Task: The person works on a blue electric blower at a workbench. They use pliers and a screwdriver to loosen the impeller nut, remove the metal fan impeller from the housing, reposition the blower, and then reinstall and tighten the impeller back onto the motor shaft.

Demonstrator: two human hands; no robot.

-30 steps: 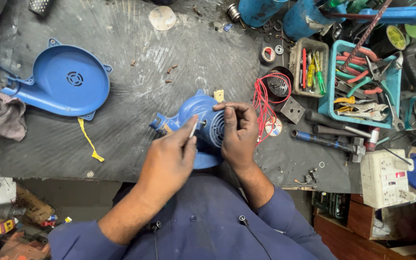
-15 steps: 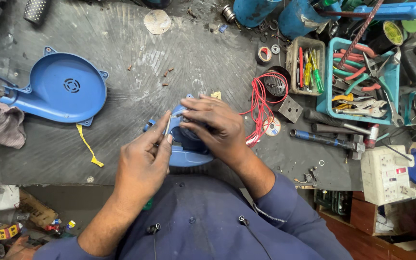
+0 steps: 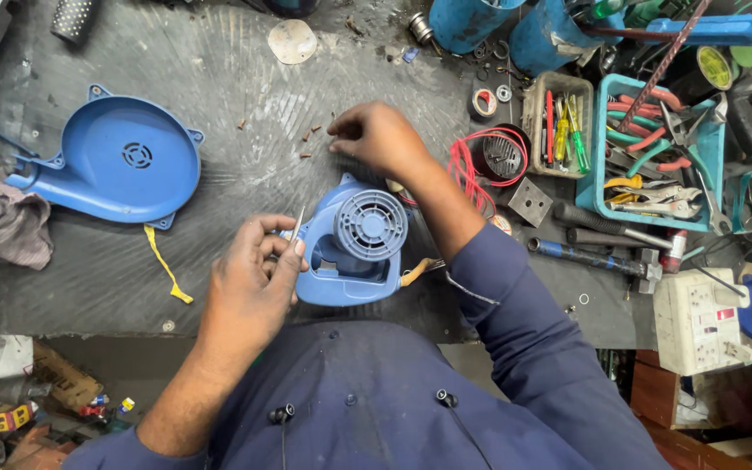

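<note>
Left hand [image 3: 254, 278] grips a blower housing [image 3: 354, 252], right hand [image 3: 376, 137] pinches screws [image 3: 311, 135]; teal tray [image 3: 600, 187] holds pliers [image 3: 654, 165].

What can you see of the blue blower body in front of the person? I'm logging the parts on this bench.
The blue blower body looks like moulded plastic, with a round grey-blue ribbed vent grille on top and an open side cavity. It lies flat on the dark workbench, near its front edge. The left hand touches its left side while holding a thin metal tool; the right hand is off it, reaching beyond.
</note>
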